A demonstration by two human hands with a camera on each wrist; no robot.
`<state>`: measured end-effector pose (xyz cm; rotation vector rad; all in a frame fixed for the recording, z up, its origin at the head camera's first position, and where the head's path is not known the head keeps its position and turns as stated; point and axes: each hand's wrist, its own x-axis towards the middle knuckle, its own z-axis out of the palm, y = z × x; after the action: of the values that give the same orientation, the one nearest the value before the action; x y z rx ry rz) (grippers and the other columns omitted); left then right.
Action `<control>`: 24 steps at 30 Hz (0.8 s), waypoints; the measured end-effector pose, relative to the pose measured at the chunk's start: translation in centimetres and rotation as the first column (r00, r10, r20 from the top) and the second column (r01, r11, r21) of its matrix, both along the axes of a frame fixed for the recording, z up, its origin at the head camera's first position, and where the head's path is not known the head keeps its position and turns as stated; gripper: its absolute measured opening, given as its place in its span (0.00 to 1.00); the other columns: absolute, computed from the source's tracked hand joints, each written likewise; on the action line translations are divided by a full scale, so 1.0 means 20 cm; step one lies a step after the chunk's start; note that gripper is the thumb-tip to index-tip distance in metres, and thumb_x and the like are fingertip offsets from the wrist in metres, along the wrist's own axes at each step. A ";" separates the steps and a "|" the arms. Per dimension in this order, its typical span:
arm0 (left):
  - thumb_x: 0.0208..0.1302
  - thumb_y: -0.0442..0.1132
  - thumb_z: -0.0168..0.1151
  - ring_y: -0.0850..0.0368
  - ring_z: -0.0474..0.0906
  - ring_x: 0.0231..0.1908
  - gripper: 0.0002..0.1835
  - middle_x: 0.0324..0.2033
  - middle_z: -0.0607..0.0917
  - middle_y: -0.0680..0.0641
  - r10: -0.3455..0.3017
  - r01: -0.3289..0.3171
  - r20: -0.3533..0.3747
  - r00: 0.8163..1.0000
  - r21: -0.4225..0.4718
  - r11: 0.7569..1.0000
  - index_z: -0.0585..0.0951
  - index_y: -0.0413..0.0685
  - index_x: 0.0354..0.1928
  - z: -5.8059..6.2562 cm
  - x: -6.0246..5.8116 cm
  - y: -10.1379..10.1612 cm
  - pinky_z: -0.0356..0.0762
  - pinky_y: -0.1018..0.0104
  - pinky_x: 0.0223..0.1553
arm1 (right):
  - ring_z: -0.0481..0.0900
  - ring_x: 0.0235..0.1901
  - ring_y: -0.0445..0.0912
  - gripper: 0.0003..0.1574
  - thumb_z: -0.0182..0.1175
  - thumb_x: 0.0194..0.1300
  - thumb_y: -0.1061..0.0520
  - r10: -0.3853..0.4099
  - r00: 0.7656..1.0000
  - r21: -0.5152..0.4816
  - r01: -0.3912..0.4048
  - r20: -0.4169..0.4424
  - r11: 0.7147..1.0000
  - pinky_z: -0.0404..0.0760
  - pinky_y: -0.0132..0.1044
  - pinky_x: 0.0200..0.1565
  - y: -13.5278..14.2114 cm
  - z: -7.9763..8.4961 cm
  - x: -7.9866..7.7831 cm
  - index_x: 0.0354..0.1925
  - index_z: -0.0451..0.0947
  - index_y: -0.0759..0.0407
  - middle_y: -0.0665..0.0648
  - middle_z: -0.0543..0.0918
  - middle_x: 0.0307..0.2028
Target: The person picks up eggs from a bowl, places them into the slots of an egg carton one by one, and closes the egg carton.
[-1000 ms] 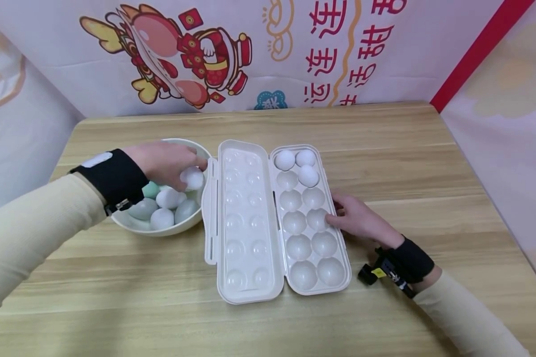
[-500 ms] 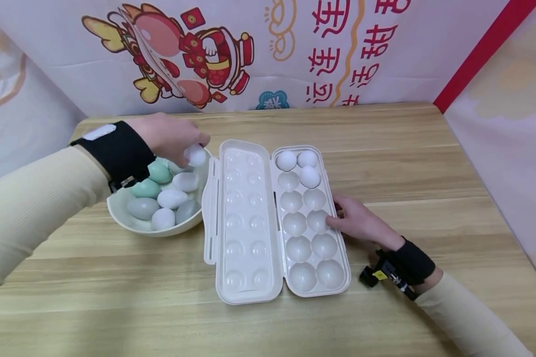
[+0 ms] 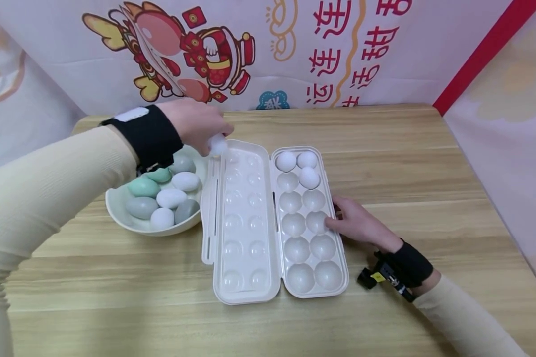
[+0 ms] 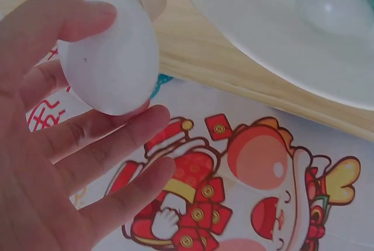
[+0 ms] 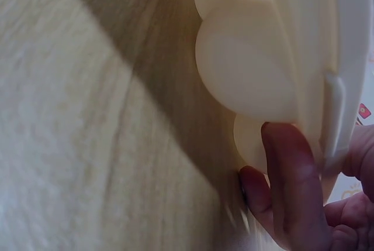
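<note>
A white egg (image 3: 219, 145) is pinched between thumb and fingers of my left hand (image 3: 195, 124), above the upper left corner of the opened lid. The left wrist view shows that egg (image 4: 111, 52) under the thumb, the other fingers spread behind and beneath. My right hand (image 3: 362, 220) grips the right edge of the white plastic egg box (image 3: 245, 233), thumb over the rim. Its fingers (image 5: 295, 186) lie against the underside cups. Three white eggs (image 3: 309, 177) sit in cups at the box's far end; the other cups hold nothing.
Left of the box stands a white bowl (image 3: 136, 228) with several white, grey and green eggs (image 3: 144, 187). The lid's latch flap (image 3: 209, 218) reaches the bowl's rim. A printed cloth (image 3: 268, 44) hangs behind the wooden table (image 3: 397, 163).
My left hand has lifted the white egg out of the bowl and carried it right, to above the lid. The right hand has stayed at the box's edge.
</note>
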<state>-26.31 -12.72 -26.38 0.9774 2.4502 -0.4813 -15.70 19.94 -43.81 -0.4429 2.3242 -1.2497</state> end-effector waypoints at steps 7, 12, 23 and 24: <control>0.55 0.41 0.73 0.42 0.73 0.40 0.25 0.42 0.80 0.38 -0.079 0.079 -0.005 0.997 0.014 0.997 0.78 0.42 0.54 -0.06 -0.04 0.12 0.78 0.53 0.41 | 0.77 0.47 0.54 0.31 0.55 0.67 0.62 0.013 1.000 -0.009 -0.013 0.028 1.000 0.79 0.43 0.46 0.00 0.00 0.00 0.65 0.62 0.71 0.68 0.76 0.53; 0.57 0.41 0.72 0.43 0.74 0.41 0.24 0.44 0.80 0.38 -0.136 0.136 -0.046 0.990 -0.009 0.991 0.78 0.43 0.55 -0.12 -0.07 0.19 0.78 0.55 0.40 | 0.77 0.48 0.55 0.30 0.55 0.66 0.63 0.019 1.000 -0.018 -0.019 0.006 1.000 0.78 0.44 0.46 -0.01 -0.01 0.00 0.64 0.63 0.72 0.68 0.76 0.53; 0.58 0.38 0.70 0.44 0.75 0.40 0.27 0.51 0.78 0.37 -0.216 0.220 -0.105 0.971 0.026 0.975 0.76 0.45 0.60 -0.26 -0.08 0.36 0.77 0.55 0.41 | 0.77 0.47 0.54 0.33 0.54 0.68 0.62 -0.003 0.995 -0.044 0.007 0.097 0.999 0.80 0.42 0.44 0.00 -0.01 -0.01 0.68 0.59 0.71 0.69 0.74 0.56; 0.58 0.38 0.70 0.44 0.74 0.39 0.26 0.51 0.78 0.38 -0.215 0.220 -0.112 0.970 0.034 0.975 0.76 0.45 0.59 -0.27 -0.07 0.37 0.77 0.56 0.40 | 0.77 0.47 0.54 0.33 0.54 0.68 0.62 -0.003 0.995 -0.044 0.008 0.097 0.999 0.80 0.42 0.44 0.00 -0.01 -0.01 0.68 0.59 0.71 0.69 0.74 0.56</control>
<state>-27.78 -5.34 -31.71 1.2788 2.4705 -0.5658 -15.84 19.92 -44.06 -0.3818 2.2220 -1.2979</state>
